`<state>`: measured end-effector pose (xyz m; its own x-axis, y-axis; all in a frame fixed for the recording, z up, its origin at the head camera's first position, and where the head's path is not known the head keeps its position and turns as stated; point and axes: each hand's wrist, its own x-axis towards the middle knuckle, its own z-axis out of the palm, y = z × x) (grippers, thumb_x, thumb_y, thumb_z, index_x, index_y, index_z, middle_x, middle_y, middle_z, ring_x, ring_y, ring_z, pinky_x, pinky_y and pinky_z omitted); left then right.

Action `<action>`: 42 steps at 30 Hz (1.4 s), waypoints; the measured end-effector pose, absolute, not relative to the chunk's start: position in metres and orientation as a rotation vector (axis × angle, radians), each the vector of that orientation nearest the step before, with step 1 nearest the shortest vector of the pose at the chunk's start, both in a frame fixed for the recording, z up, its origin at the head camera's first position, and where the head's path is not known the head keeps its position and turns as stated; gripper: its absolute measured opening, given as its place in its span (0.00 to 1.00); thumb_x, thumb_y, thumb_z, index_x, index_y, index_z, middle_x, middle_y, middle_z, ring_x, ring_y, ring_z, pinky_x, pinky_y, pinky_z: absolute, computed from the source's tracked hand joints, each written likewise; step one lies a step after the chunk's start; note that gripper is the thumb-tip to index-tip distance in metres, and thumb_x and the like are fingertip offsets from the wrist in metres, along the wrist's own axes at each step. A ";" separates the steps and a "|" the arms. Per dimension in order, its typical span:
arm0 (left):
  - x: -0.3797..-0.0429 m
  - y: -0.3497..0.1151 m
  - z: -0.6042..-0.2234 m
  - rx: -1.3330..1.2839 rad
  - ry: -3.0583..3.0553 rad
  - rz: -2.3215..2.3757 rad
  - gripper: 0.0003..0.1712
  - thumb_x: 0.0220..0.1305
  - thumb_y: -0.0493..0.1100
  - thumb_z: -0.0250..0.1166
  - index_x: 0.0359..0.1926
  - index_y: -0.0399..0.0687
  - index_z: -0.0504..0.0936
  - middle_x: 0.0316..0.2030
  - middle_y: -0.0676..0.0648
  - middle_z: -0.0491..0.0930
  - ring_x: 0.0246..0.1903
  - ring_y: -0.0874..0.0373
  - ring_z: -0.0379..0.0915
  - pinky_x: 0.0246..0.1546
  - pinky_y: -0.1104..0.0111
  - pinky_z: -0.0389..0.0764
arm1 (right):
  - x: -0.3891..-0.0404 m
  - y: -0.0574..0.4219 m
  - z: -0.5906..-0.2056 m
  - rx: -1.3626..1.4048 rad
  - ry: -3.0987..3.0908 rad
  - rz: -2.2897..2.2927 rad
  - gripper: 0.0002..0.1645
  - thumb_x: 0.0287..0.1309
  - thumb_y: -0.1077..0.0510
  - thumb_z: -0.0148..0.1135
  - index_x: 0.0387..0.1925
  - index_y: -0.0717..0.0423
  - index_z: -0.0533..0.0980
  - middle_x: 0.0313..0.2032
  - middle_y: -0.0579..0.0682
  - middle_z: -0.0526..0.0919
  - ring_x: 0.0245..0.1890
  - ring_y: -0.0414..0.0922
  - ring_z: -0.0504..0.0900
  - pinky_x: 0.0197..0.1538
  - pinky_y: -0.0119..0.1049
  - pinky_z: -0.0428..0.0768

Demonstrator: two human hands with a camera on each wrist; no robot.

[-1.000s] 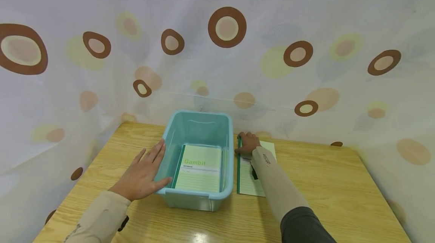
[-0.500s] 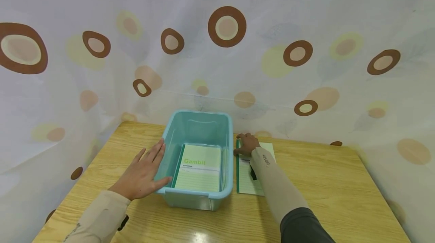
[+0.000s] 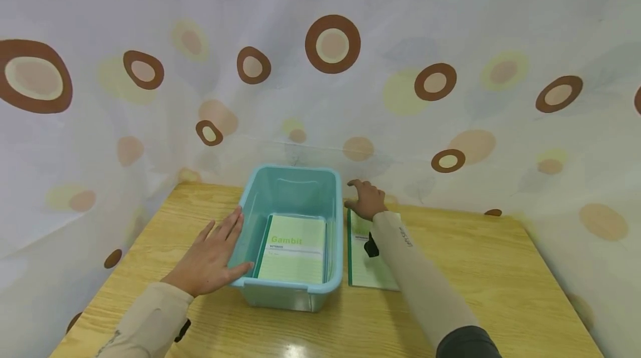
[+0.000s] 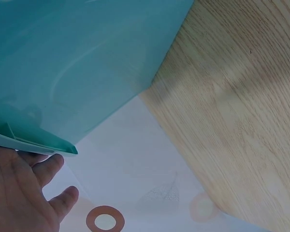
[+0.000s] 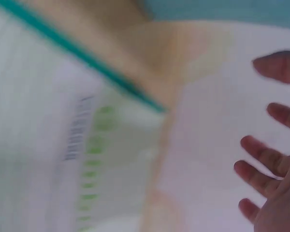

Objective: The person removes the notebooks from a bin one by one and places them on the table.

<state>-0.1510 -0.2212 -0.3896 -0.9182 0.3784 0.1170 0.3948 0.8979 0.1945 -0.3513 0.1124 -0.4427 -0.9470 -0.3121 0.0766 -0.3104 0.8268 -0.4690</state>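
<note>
A light blue plastic bin (image 3: 291,295) stands on the wooden table. My left hand (image 3: 210,255) rests on the bin's left rim with its fingers stretched out; the left wrist view shows the hand (image 4: 24,188) against the rim's edge. Inside the bin lies a pale green notebook (image 3: 295,263) with a dark green spine and "Gambit" on its cover. To the bin's right, a matching notebook (image 3: 365,269) lies flat on the table, partly covered by my right forearm. Above its far end hovers my right hand (image 3: 368,200), fingers spread and apart from the notebook (image 5: 111,154) in the right wrist view.
The wooden table (image 3: 466,269) extends to the right of the notebook and in front of the bin. A white curtain with brown and yellow spots (image 3: 390,141) hangs close behind the table and along its sides.
My right hand has lifted off the notebook and moved slightly toward the curtain, its fingers spreading. The notebook on the table stays about where it was. My left hand has kept its place.
</note>
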 end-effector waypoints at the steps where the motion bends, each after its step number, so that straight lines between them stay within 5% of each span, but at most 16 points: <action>1: -0.151 -0.221 -0.389 -0.606 -2.991 -0.324 0.52 0.63 0.59 0.60 0.72 0.28 0.50 0.74 0.36 0.44 0.72 0.42 0.44 0.68 0.42 0.47 | -0.349 0.112 -0.434 -0.507 2.996 -0.805 0.32 0.63 0.52 0.59 0.66 0.56 0.65 0.64 0.66 0.65 0.62 0.65 0.65 0.63 0.65 0.56; 5: -0.150 -0.221 -0.388 -0.598 -2.995 -0.312 0.52 0.64 0.61 0.59 0.72 0.28 0.50 0.74 0.36 0.45 0.72 0.42 0.45 0.68 0.42 0.48 | -0.339 0.110 -0.401 -0.524 2.988 -0.919 0.31 0.63 0.52 0.56 0.66 0.56 0.65 0.64 0.64 0.66 0.62 0.62 0.66 0.65 0.64 0.54; 12: -0.152 -0.222 -0.389 -0.605 -2.977 -0.276 0.51 0.63 0.60 0.59 0.71 0.27 0.52 0.74 0.35 0.47 0.72 0.40 0.44 0.69 0.43 0.45 | -0.318 0.097 -0.347 -0.560 2.838 -1.119 0.28 0.64 0.51 0.56 0.64 0.53 0.67 0.61 0.60 0.72 0.60 0.58 0.70 0.58 0.55 0.72; 20: -0.152 -0.221 -0.386 -0.622 -2.958 -0.243 0.50 0.64 0.60 0.58 0.71 0.27 0.53 0.73 0.34 0.48 0.72 0.39 0.44 0.69 0.44 0.45 | -0.300 0.074 -0.313 -0.640 2.805 -1.000 0.28 0.62 0.48 0.60 0.62 0.50 0.69 0.59 0.56 0.74 0.60 0.56 0.71 0.56 0.53 0.74; 42: -0.151 -0.219 -0.387 -0.653 -2.967 -0.292 0.50 0.64 0.59 0.59 0.71 0.25 0.53 0.73 0.33 0.47 0.72 0.40 0.43 0.69 0.44 0.45 | -0.304 -0.009 -0.337 -0.651 2.653 -0.753 0.38 0.60 0.47 0.61 0.69 0.51 0.63 0.62 0.54 0.72 0.59 0.51 0.73 0.56 0.47 0.75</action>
